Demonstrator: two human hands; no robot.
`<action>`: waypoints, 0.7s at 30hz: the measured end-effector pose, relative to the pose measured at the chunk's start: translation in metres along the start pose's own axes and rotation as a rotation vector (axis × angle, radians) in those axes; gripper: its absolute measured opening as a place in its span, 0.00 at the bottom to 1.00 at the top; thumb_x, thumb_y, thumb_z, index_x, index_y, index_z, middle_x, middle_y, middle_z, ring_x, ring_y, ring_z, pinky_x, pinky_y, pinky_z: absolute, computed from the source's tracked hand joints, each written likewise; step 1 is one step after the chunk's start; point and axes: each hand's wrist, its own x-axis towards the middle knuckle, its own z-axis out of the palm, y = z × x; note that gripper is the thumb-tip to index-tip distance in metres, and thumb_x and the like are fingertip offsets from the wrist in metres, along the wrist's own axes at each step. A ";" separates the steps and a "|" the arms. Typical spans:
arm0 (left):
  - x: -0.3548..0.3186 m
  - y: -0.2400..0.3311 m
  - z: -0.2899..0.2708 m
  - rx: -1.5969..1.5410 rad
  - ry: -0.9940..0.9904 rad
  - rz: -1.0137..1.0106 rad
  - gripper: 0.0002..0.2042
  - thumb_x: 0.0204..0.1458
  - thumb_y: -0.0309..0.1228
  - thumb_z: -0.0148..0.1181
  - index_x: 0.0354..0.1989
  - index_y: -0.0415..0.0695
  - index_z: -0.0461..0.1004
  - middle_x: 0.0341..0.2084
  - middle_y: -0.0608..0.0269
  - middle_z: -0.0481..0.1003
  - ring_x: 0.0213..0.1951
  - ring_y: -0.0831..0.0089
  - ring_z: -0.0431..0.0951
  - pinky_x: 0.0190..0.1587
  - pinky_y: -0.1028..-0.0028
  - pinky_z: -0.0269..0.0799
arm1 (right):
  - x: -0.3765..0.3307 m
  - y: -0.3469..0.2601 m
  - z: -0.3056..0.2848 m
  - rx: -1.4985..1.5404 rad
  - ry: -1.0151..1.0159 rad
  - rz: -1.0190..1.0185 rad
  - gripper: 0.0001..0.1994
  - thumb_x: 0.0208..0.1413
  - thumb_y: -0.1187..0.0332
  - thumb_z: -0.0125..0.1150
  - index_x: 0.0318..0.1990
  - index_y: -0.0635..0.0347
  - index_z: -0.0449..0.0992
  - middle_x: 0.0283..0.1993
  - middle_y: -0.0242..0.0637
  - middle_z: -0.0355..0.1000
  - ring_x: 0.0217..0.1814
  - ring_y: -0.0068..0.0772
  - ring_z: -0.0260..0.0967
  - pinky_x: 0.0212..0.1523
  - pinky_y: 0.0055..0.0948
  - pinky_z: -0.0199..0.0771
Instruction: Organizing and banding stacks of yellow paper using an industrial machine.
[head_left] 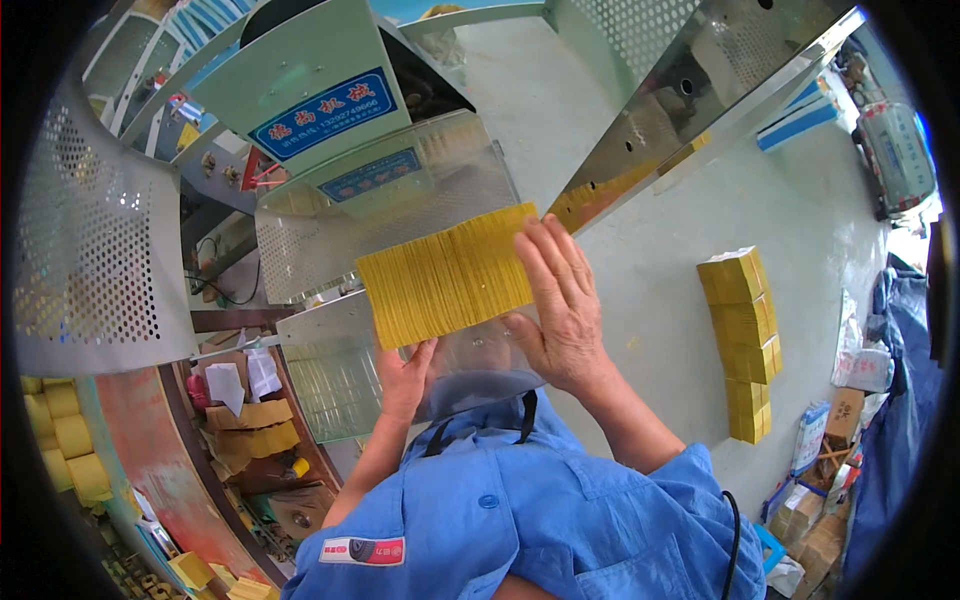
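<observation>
A thick stack of yellow paper sheets [445, 275] lies edge-on between my two hands, over a shiny metal tray of a machine [330, 330]. My right hand [560, 305] presses flat against the stack's right end with fingers spread. My left hand [403, 378] grips the stack from below at its near left corner. Both forearms come up from my blue work shirt at the bottom.
A pale green machine housing [320, 90] with blue labels stands behind the stack. Perforated metal guards [90, 260] curve at the left. A row of yellow paper bundles [742, 340] lies on the grey floor at the right. Cardboard boxes [815, 520] and yellow rolls [65, 440] sit low.
</observation>
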 end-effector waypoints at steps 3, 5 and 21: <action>0.004 -0.007 0.000 0.021 0.014 -0.012 0.21 0.50 0.27 0.69 0.52 0.39 0.70 0.49 0.58 0.71 0.53 0.64 0.71 0.55 0.68 0.65 | -0.021 0.016 0.015 -0.094 -0.168 0.006 0.35 0.49 0.60 0.66 0.63 0.65 0.64 0.71 0.46 0.57 0.77 0.48 0.47 0.74 0.48 0.43; 0.005 -0.009 -0.001 0.035 0.005 0.017 0.22 0.50 0.27 0.69 0.52 0.39 0.70 0.49 0.58 0.70 0.53 0.65 0.71 0.56 0.68 0.65 | -0.030 0.016 0.014 -0.094 -0.207 0.028 0.32 0.49 0.64 0.66 0.62 0.64 0.66 0.69 0.47 0.60 0.74 0.47 0.52 0.72 0.48 0.49; 0.029 0.021 -0.033 -0.112 -0.119 0.095 0.31 0.48 0.31 0.72 0.60 0.35 0.66 0.54 0.56 0.71 0.56 0.66 0.70 0.58 0.67 0.67 | -0.052 0.071 0.057 0.505 -0.134 0.539 0.31 0.49 0.77 0.69 0.63 0.61 0.68 0.57 0.41 0.71 0.57 0.37 0.69 0.61 0.35 0.66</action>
